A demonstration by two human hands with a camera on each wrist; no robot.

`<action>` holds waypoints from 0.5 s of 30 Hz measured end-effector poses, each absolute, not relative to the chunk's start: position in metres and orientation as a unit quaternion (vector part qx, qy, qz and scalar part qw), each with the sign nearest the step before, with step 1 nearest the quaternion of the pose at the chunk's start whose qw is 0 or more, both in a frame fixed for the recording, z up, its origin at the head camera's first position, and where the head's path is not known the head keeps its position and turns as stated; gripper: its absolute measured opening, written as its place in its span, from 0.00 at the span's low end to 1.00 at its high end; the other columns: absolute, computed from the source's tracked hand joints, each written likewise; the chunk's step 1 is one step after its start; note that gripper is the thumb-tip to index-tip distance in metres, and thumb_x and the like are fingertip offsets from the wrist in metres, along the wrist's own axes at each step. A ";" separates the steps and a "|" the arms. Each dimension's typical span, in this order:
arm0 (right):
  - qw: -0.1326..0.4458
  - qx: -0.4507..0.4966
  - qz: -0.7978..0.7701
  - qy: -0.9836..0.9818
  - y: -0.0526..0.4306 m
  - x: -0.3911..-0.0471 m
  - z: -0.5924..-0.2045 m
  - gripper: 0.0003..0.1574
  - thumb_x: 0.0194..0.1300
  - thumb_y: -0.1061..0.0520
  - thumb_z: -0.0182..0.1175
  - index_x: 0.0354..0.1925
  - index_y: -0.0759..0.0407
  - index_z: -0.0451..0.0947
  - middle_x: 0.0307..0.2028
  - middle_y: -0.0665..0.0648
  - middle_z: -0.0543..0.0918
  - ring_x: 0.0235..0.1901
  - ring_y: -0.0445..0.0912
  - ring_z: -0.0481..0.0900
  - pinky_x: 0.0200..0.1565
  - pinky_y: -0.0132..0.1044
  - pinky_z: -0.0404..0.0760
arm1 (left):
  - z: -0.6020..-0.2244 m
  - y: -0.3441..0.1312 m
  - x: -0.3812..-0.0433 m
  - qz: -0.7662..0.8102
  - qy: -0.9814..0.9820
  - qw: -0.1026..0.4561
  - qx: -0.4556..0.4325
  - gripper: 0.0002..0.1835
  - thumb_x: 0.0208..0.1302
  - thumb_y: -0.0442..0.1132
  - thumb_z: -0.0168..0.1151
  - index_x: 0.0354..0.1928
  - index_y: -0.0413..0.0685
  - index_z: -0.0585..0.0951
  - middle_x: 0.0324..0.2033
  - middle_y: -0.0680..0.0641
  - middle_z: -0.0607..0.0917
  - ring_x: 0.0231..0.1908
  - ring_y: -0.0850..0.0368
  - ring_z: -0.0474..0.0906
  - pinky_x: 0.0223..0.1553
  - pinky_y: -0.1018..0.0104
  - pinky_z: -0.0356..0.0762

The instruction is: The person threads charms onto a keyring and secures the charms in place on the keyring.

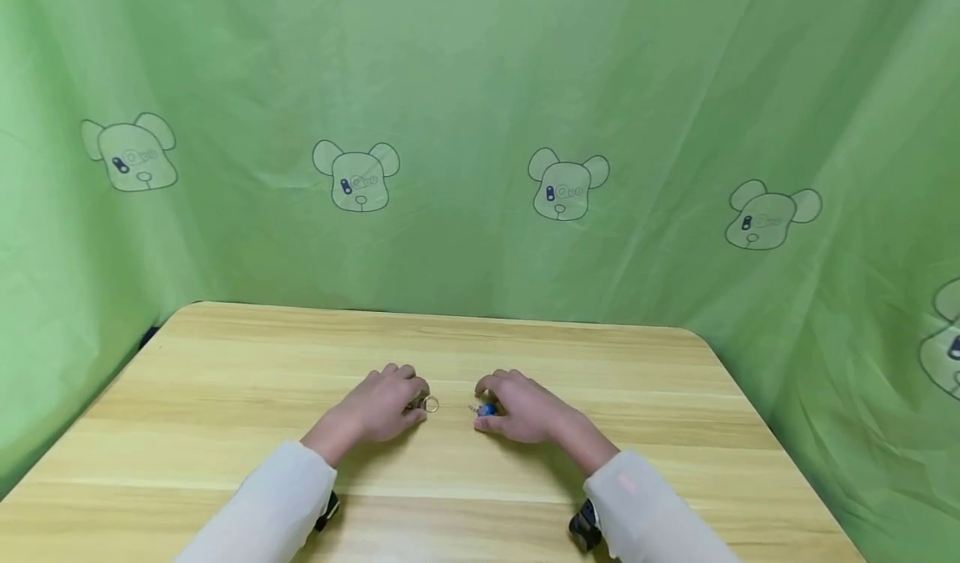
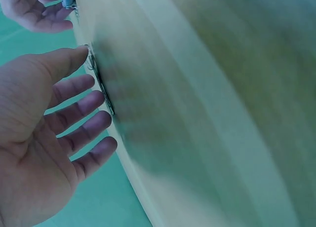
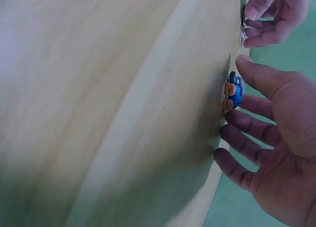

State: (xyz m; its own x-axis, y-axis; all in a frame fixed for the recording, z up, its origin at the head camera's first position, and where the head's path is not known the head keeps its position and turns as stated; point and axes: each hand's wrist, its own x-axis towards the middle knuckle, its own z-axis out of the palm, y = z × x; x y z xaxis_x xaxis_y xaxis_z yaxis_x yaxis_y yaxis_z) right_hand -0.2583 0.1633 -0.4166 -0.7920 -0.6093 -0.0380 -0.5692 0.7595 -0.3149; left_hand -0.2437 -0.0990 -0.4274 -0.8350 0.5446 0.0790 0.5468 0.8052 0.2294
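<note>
My left hand (image 1: 382, 404) rests low over the table around a gold-coloured metal ring (image 1: 431, 404) with a thin metal piece on it, partly hidden under the fingers. In the left wrist view the thumb tip lies right at this flat metal piece (image 2: 102, 86), the other fingers relaxed and spread beside it. Facing it, my right hand (image 1: 522, 409) curves loosely around a small blue figure keychain (image 1: 487, 410) with a short chain. The right wrist view shows the blue and orange figure (image 3: 235, 94) lying on the wood between relaxed thumb and fingers, not pinched.
Both hands work at the middle of a light wooden table (image 1: 225, 363) with rounded far corners. A green curtain (image 1: 465, 71) with printed bear heads hangs behind and at the sides. Dark wrist cameras (image 1: 585, 525) sit under the pale sleeves.
</note>
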 end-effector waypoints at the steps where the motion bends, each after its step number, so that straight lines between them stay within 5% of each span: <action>1: 0.068 -0.319 -0.147 0.934 0.163 -0.259 -0.417 0.28 0.69 0.45 0.68 0.58 0.61 0.78 0.43 0.53 0.80 0.44 0.46 0.76 0.49 0.45 0.79 | -0.428 -0.098 -0.245 -0.124 -0.949 0.003 -0.288 0.17 0.70 0.48 0.67 0.54 0.47 0.84 0.45 0.49 0.81 0.45 0.50 0.74 0.48 0.50 0.77; 15: 0.023 -0.359 -0.120 0.925 0.156 -0.265 -0.423 0.03 0.68 0.56 0.65 0.38 0.53 0.80 0.35 0.47 0.77 0.37 0.43 0.72 0.39 0.36 0.75 | -0.428 -0.086 -0.254 -0.124 -0.949 0.013 -0.289 0.07 0.71 0.45 0.67 0.34 0.54 0.81 0.32 0.55 0.74 0.35 0.55 0.70 0.37 0.57 0.74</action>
